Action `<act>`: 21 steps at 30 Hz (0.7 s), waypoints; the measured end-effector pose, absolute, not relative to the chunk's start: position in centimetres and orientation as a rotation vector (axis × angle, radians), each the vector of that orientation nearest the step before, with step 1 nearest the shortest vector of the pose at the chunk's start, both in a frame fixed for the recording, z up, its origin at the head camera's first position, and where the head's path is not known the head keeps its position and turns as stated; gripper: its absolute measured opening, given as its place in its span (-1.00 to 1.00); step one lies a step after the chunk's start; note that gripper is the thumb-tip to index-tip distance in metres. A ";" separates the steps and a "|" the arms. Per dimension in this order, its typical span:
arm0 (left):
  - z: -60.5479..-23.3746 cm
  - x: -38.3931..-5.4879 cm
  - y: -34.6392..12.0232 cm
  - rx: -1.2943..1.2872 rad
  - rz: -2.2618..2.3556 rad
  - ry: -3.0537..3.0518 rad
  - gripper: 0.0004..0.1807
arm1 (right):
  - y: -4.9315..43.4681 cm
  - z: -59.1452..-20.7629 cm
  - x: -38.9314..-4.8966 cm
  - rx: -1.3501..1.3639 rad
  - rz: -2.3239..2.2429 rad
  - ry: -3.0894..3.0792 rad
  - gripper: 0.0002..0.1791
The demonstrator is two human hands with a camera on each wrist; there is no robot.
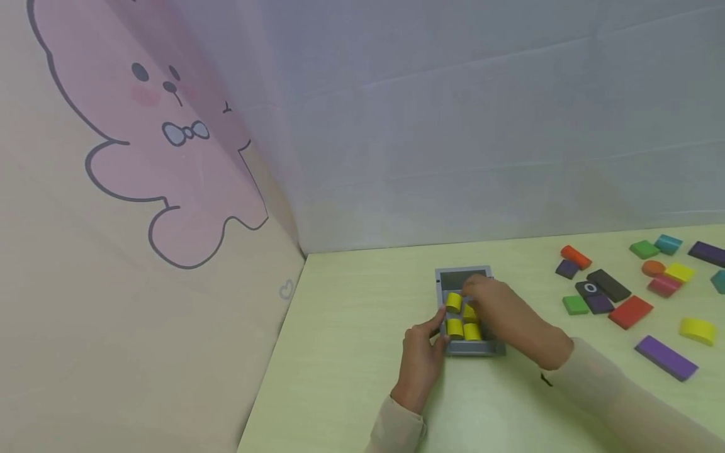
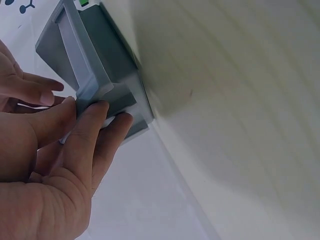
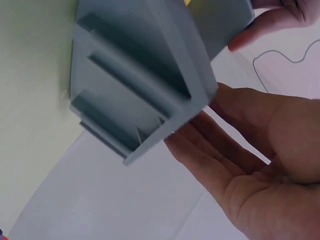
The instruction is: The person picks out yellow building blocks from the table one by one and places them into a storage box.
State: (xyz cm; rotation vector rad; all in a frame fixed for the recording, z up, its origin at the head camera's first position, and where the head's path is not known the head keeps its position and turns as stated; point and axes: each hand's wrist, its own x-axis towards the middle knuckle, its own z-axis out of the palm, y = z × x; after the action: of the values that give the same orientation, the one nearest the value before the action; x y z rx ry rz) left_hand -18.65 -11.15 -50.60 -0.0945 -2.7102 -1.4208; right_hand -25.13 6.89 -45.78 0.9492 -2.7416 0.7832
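Work looks partway: four yellow, round-sided blocks (image 1: 455,329) sit inside the grey, plastic-looking rectangular box (image 1: 474,348); loose multicoloured blocks (image 1: 631,312) remain outside, rightward on the pale yellow-green table (image 1: 351,327). Left hand (image 1: 419,358) pinches the box's edge. Right hand (image 1: 510,318) reaches in; cannot tell whether it grasps anything.

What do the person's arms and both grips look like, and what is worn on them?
The left sleeve and right sleeve are plain, long and pale beige. The left grip and right grip are bare; I see no gloves or rings. A small dark piece shows by the right cuff, too small to identify.
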 end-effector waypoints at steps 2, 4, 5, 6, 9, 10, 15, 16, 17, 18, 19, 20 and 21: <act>-50.6 -18.7 -11.2 -0.093 -1.432 -2.710 -0.43 | 7.3 -45.7 -25.2 0.939 0.823 -2.710 -0.74; -50.6 -18.6 -11.1 -0.084 -1.440 -2.712 -0.43 | 7.8 -45.4 -25.2 0.920 0.849 -2.695 -0.74; -50.6 -18.6 -11.1 -0.076 -1.447 -2.715 -0.42 | 8.1 -45.3 -25.1 0.914 0.855 -2.684 -0.73; -50.6 -18.6 -11.1 -0.066 -1.454 -2.718 -0.42 | 8.3 -45.0 -25.1 0.899 0.861 -2.684 -0.73; -50.6 -18.7 -11.0 -0.056 -1.456 -2.723 -0.42 | 9.1 -44.6 -25.2 0.843 0.873 -2.706 -0.73; -50.6 -18.7 -10.9 -0.045 -1.467 -2.725 -0.42 | 9.4 -44.5 -25.2 0.826 0.868 -2.711 -0.73; -50.7 -18.7 -10.9 -0.056 -1.449 -2.720 -0.41 | 11.2 -44.6 -25.8 0.750 0.810 -2.713 -0.72; -50.7 -18.7 -10.9 -0.050 -1.454 -2.720 -0.41 | 11.6 -44.6 -25.9 0.740 0.798 -2.703 -0.72; -50.7 -18.7 -10.9 -0.055 -1.447 -2.719 -0.41 | 12.0 -44.7 -26.0 0.727 0.794 -2.695 -0.72; -50.7 -18.7 -10.9 -0.062 -1.443 -2.717 -0.41 | 12.4 -44.8 -26.1 0.715 0.791 -2.692 -0.72; -50.7 -18.7 -11.0 -0.067 -1.437 -2.716 -0.41 | 12.9 -44.8 -26.2 0.702 0.790 -2.683 -0.72; -50.7 -18.7 -11.0 -0.063 -1.438 -2.717 -0.41 | 13.3 -44.8 -26.2 0.688 0.784 -2.678 -0.71; -50.7 -18.7 -11.0 -0.063 -1.438 -2.717 -0.41 | 13.8 -44.9 -26.3 0.678 0.780 -2.679 -0.71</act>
State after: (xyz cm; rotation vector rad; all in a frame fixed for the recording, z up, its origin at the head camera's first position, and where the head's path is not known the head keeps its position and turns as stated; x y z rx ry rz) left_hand -18.68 -10.98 -50.75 -0.0632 -2.7171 -1.4382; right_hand -26.35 13.77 -44.92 0.6779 -2.6789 0.7796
